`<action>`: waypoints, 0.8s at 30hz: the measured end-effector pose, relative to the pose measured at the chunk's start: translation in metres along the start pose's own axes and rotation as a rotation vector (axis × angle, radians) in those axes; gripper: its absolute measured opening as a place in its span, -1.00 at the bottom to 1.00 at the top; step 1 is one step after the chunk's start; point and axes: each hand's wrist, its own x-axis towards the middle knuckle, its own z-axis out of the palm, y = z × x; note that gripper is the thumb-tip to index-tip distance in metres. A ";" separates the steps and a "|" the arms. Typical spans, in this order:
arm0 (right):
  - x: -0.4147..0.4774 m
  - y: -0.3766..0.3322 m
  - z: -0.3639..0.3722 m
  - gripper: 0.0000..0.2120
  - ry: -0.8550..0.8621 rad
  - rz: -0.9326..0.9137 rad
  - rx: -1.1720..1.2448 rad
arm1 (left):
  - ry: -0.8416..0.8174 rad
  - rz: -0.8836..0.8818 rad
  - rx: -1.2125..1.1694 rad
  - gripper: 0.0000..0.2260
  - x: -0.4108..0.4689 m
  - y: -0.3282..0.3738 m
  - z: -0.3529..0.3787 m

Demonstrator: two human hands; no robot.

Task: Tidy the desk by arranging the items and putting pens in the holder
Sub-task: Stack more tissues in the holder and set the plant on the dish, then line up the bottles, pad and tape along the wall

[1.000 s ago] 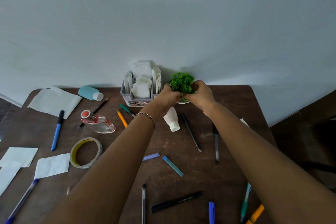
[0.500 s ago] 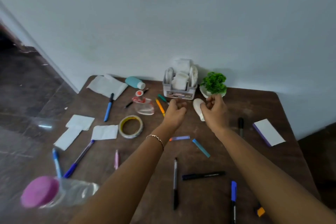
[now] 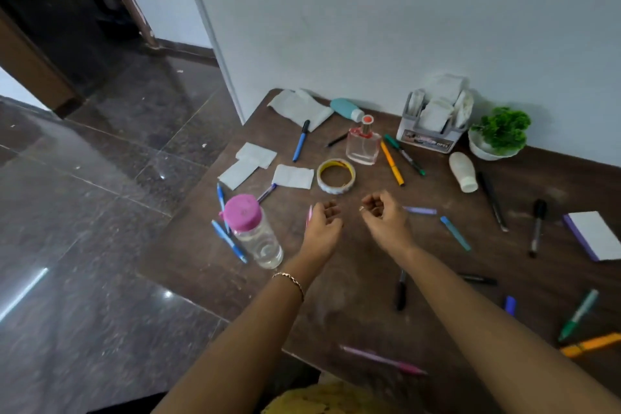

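Note:
My left hand (image 3: 322, 224) and my right hand (image 3: 386, 219) hover side by side over the middle of the brown desk (image 3: 353, 279), fingers half curled, holding nothing. A pink pen (image 3: 309, 214) lies right beside my left hand. The grey holder (image 3: 428, 139) stands at the back by the wall, stuffed with white paper. Several pens lie scattered: an orange pen (image 3: 391, 163), a green pen (image 3: 405, 155), a blue marker (image 3: 300, 141), a black pen (image 3: 400, 289) and a black marker (image 3: 537, 225).
A potted green plant (image 3: 500, 131) stands right of the holder. A tape roll (image 3: 336, 175), perfume bottle (image 3: 363, 144), pink-lidded water bottle (image 3: 253, 232), lying white bottle (image 3: 463, 171), notepad (image 3: 596, 235) and paper slips (image 3: 292, 176) share the desk. The desk's left edge drops to dark floor.
Both hands let go of the plant and drew back to the middle of the desk. The view swung left, bringing the water bottle and floor into sight.

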 end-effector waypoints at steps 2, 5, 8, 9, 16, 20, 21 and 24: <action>-0.012 0.004 0.005 -0.91 -0.031 0.033 0.003 | -0.012 0.006 -0.001 -0.66 -0.008 -0.007 -0.004; -0.031 0.006 0.004 -0.89 -0.059 0.098 0.015 | -0.036 0.016 0.022 -0.65 -0.016 -0.016 -0.007; -0.046 0.009 0.000 -0.84 -0.074 0.121 0.014 | -0.063 0.016 0.050 -0.68 -0.021 -0.025 -0.008; -0.050 0.011 -0.002 -0.83 -0.075 0.131 0.009 | -0.076 0.018 0.062 -0.69 -0.022 -0.028 -0.007; -0.055 0.016 -0.016 -0.77 -0.137 0.224 0.009 | -0.086 0.036 0.151 -0.72 -0.017 -0.028 -0.005; -0.039 0.014 -0.023 -0.77 -0.161 0.241 0.023 | -0.066 0.037 0.205 -0.71 -0.002 -0.020 -0.003; -0.035 0.013 -0.024 -0.77 -0.167 0.247 0.037 | -0.060 0.033 0.220 -0.71 0.002 -0.017 -0.003; -0.021 0.007 -0.033 -0.72 -0.198 0.242 0.048 | -0.023 0.061 0.279 -0.67 0.022 0.000 0.001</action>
